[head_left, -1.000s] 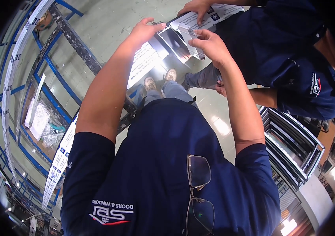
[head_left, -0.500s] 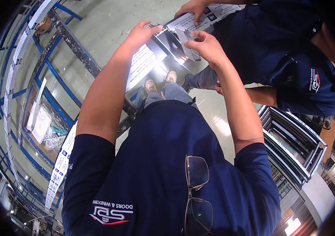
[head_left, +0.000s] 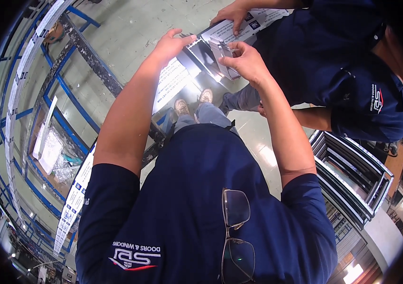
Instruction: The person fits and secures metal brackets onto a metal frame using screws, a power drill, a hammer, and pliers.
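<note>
Silver piece [head_left: 216, 46] looks freshly tipped, so more side faces you; your right hand [head_left: 248, 62] has fingers clamped on it. Left hand [head_left: 171, 46] touches the dark profile [head_left: 204, 55], grip unclear.

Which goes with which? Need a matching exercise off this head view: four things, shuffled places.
Things:
1. Short metal profile piece
2. Eyeglasses
3. Stacked dark rectangular frames
4. Shoes

Places:
A. On the floor, beyond the wearer's waist
B. Between the thumb and fingers of the right hand
C. At the right of the picture, past the right forearm
D. On the front of the navy shirt

Pairs: 1-B, 2-D, 3-C, 4-A
</note>
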`<state>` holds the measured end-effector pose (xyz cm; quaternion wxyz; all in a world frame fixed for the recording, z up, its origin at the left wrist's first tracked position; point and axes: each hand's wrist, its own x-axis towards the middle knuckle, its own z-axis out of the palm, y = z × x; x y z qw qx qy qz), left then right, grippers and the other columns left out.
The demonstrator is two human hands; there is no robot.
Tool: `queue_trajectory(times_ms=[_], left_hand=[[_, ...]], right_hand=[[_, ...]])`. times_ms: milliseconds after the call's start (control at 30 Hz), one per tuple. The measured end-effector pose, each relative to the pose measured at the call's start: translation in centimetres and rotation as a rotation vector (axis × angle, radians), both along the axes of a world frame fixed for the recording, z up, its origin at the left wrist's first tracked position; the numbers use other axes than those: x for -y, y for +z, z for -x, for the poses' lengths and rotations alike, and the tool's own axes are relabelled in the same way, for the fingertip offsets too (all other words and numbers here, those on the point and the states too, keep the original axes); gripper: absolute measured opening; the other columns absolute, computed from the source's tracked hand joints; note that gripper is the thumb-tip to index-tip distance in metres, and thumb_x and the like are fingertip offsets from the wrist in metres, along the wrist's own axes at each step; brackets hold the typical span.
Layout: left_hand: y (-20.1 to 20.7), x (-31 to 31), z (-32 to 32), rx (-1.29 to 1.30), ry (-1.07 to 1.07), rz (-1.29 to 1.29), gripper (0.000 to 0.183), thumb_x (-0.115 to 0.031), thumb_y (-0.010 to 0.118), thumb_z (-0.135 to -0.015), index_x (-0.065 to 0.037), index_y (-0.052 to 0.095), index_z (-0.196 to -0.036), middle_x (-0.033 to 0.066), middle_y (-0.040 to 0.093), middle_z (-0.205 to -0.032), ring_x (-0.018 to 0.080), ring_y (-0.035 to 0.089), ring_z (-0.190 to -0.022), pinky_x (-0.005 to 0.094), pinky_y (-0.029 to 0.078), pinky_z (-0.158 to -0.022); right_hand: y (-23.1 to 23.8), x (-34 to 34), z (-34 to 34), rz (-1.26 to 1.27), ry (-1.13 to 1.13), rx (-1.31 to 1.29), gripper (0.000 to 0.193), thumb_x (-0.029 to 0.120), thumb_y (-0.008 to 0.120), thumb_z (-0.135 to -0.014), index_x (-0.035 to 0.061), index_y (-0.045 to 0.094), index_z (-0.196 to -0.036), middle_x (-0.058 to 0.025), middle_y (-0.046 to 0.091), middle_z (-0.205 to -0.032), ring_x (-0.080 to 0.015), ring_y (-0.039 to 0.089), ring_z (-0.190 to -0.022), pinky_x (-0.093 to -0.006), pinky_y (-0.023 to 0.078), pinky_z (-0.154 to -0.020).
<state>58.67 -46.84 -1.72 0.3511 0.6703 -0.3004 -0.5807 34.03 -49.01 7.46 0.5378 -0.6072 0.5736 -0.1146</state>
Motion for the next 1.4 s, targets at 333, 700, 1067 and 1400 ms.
queue_trajectory(times_ms=[333,700,1067,1400], left_hand=[[0.5,-0.1,0.0,-0.029,0.021,0.005,0.093,-0.041,0.084,-0.083,-0.002,0.039,-0.155,0.0241,0.059,-0.143,0.0326,0.058,-0.131,0.041,0.045,-0.109],[1.2,-0.3,0.2,-0.001,0.02,0.035,0.092,-0.039,0.085,-0.084,0.001,0.04,-0.154,0.0245,0.062,-0.137,0.0317,0.061,-0.126,0.0393,0.048,-0.105],[1.5,-0.6,0.5,-0.002,0.046,0.051,0.091,-0.035,0.085,-0.084,0.004,0.039,-0.152,0.0209,0.069,-0.124,0.0261,0.066,-0.113,0.0362,0.052,-0.096],[1.8,-0.5,0.0,0.028,0.026,0.045,0.093,-0.036,0.085,-0.084,0.003,0.037,-0.154,0.0199,0.07,-0.125,0.0262,0.066,-0.117,0.0359,0.051,-0.099]], right_hand=[[0.4,-0.2,0.4,0.368,0.217,-0.171,0.061,0.006,0.077,-0.074,0.0034,0.06,-0.133,-0.0121,0.066,-0.111,-0.022,0.066,-0.1,-0.0381,0.054,-0.087],[0.0,6.8,-0.3,1.317,0.952,-0.538,0.029,0.01,0.058,-0.089,0.0207,0.059,-0.116,-0.0024,0.056,-0.134,-0.0234,0.047,-0.138,-0.0511,0.027,-0.119],[-3.9,9.4,-1.7,1.504,1.403,-0.406,0.024,0.028,0.056,-0.089,0.0225,0.055,-0.112,-0.004,0.055,-0.13,-0.0275,0.046,-0.14,-0.0551,0.032,-0.118],[-1.6,5.1,-3.1,0.601,0.311,-0.452,0.06,0.031,0.071,-0.089,0.0103,0.05,-0.14,-0.0171,0.061,-0.132,-0.042,0.062,-0.118,-0.0513,0.051,-0.096]])
